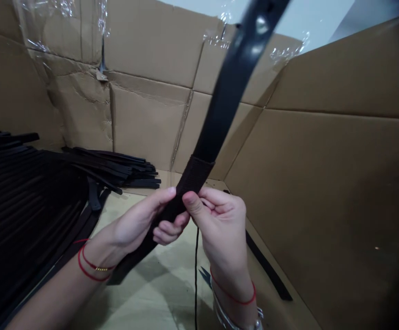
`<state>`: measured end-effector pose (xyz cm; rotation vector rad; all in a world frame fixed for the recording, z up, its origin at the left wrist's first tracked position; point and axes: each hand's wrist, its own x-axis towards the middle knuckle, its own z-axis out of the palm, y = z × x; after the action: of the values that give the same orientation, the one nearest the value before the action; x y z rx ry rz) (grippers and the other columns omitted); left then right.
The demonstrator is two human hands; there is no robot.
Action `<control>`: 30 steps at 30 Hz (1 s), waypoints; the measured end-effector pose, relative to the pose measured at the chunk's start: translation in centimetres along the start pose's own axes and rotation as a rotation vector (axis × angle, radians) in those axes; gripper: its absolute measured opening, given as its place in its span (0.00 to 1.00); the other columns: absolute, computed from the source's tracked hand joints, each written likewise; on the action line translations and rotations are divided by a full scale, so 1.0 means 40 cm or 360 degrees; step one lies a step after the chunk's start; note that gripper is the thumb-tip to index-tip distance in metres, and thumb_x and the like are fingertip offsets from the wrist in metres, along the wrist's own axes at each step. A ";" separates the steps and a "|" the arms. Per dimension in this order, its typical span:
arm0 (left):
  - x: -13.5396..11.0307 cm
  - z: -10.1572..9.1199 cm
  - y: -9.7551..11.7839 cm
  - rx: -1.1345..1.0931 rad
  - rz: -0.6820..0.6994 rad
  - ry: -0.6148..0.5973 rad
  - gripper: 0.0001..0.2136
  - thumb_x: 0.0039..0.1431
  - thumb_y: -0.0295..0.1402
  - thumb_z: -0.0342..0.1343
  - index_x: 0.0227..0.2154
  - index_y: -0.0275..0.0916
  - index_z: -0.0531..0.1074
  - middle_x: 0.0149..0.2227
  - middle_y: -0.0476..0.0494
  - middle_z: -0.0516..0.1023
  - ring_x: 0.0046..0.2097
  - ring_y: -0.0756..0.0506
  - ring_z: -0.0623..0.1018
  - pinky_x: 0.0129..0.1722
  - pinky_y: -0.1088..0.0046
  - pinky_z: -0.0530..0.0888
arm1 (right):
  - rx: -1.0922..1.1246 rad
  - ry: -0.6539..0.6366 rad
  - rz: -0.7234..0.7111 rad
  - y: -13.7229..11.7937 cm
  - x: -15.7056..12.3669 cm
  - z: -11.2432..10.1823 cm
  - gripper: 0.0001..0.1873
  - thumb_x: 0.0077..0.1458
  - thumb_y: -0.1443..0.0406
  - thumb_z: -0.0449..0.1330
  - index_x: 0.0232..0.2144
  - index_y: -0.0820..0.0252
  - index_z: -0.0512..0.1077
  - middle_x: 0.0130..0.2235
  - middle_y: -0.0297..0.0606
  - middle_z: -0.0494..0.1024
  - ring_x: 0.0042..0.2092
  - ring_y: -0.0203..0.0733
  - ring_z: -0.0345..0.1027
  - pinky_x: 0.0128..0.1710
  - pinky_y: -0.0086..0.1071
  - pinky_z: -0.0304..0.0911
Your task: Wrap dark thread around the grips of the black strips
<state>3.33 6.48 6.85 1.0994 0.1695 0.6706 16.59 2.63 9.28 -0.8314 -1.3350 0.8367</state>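
A long dark strap [225,98] slants from the upper right down to the left, its upper stretch smooth and glossy. Lower down it is covered by a black fabric sleeve [196,173]. My left hand [147,220] wraps the sleeved part from below, thumb on top. Beside it my right hand [220,224] pinches the sleeve's edge with thumb and fingers. A thin black cord [196,275] hangs below my right hand; where it joins the sleeve is hidden. Dark pointed blades [205,276], perhaps scissors, lie by my right wrist, partly covered.
Cardboard walls [323,183] enclose the work surface [144,293]. At the left lies a large heap of black strips [24,201], with a smaller bundle [117,167] behind it. One more black strip [270,268] rests along the right wall. Clear tape [288,52] hangs from the upper cardboard edges.
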 end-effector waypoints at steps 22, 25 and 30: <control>-0.031 0.017 0.013 0.0354 -0.0113 0.0088 0.20 0.64 0.49 0.47 0.29 0.36 0.65 0.20 0.55 0.57 0.20 0.56 0.54 0.17 0.83 0.53 | 0.0170 0.0058 -0.0095 -0.001 0.021 -0.074 0.15 0.45 0.56 0.71 0.25 0.62 0.77 0.17 0.23 0.52 0.20 0.27 0.36 0.16 0.26 0.35; -0.046 -0.002 0.024 0.0331 -0.0167 -0.0032 0.21 0.63 0.50 0.47 0.27 0.36 0.65 0.18 0.56 0.57 0.17 0.57 0.55 0.15 0.83 0.54 | 0.0303 -0.0207 0.0042 0.003 0.022 -0.074 0.17 0.45 0.56 0.72 0.36 0.59 0.80 0.17 0.22 0.51 0.19 0.26 0.34 0.16 0.26 0.33; -0.037 -0.029 0.013 0.0281 -0.0479 -0.0507 0.30 0.60 0.60 0.35 0.23 0.38 0.65 0.11 0.53 0.58 0.13 0.52 0.57 0.12 0.77 0.57 | 0.0491 -0.0656 0.0092 0.029 0.017 -0.054 0.21 0.48 0.49 0.67 0.38 0.57 0.81 0.16 0.23 0.52 0.17 0.28 0.38 0.16 0.27 0.37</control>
<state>1.44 6.66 6.47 1.3029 0.1178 0.2092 18.75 3.70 8.45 -0.4701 -1.4900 1.2721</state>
